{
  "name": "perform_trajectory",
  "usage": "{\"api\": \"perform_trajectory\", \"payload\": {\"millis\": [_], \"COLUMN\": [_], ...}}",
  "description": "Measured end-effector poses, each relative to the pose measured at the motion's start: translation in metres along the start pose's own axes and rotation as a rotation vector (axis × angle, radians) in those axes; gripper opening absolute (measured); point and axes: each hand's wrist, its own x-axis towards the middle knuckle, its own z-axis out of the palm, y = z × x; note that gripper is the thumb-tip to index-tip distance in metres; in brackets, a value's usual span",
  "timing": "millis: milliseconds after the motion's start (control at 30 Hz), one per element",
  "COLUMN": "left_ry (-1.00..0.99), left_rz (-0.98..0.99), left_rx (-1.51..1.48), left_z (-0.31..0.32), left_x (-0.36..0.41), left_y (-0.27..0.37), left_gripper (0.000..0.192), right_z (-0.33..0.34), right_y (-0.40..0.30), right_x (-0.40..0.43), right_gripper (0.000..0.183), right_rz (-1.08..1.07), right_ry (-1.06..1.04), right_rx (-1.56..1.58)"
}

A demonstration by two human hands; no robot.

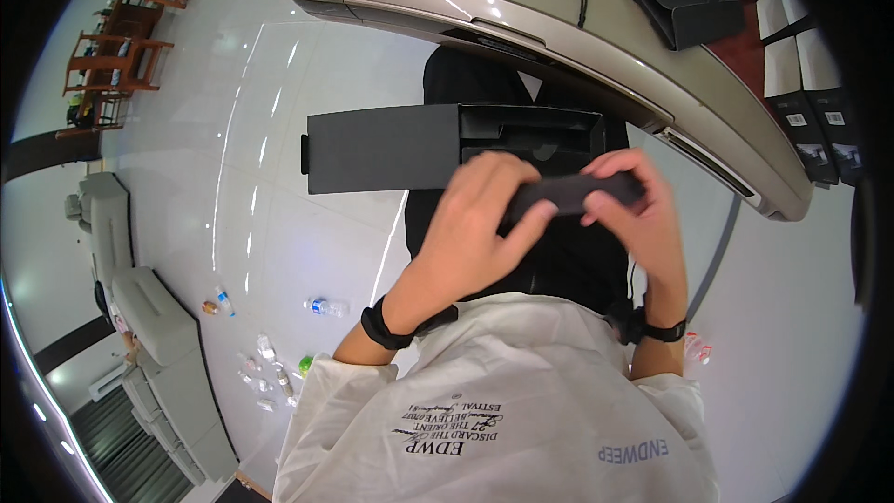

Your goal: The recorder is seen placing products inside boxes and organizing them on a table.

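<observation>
Between my two hands is a small dark, elongated object (573, 197), slightly blurred; its exact kind cannot be told. My left hand (475, 223) grips one end with the thumb below and the fingers above. At the other end, the thumb and fingers of my right hand (639, 206) close around it. Just beyond the hands, an opened black cardboard box (531, 115) lies across my lap, its long flap (384, 150) spread out to the left. Folded black inner walls show inside the box, and my hands hide its near part.
A beige, glossy table edge (601, 63) curves across the front, bearing a black carton (705, 17) and, at right, several black-and-white boxes (803, 112). Plastic bottles (327, 307) and litter lie on the tiled floor at left. Wooden chairs (115, 63) and a grey sofa (157, 314) stand farther off.
</observation>
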Motion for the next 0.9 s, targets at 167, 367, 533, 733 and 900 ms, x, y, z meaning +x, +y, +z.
{"api": "perform_trajectory", "payload": {"millis": [167,367,533,733,900], "left_ry": [0.039,-0.082,-0.019,0.038,-0.109], "left_rz": [0.034,0.025,-0.097,-0.141,-0.120], "left_rx": [0.399,0.246,0.126,0.129,0.134], "left_z": [0.002,-0.005,-0.011,-0.013,-0.009], "left_x": [0.002,-0.022,-0.031,-0.030,-0.031], "left_y": [-0.027,-0.018,-0.019,-0.013,-0.024], "left_gripper": [0.035,0.020,0.011,0.010,0.011], "right_z": [-0.037,-0.024,0.008,0.003,-0.001], "right_y": [-0.014,-0.008,0.005,0.022,0.031], "right_x": [0.011,0.024,0.038,0.044,0.056], "right_gripper": [0.025,0.019,0.017,0.016,0.017], "right_rz": [-0.105,-0.108,-0.209,-0.376,-0.665], "right_ry": [0.070,-0.124,-0.160,-0.215,-0.228], "right_rx": [-0.058,-0.177,-0.430,-0.687,-1.116]}}
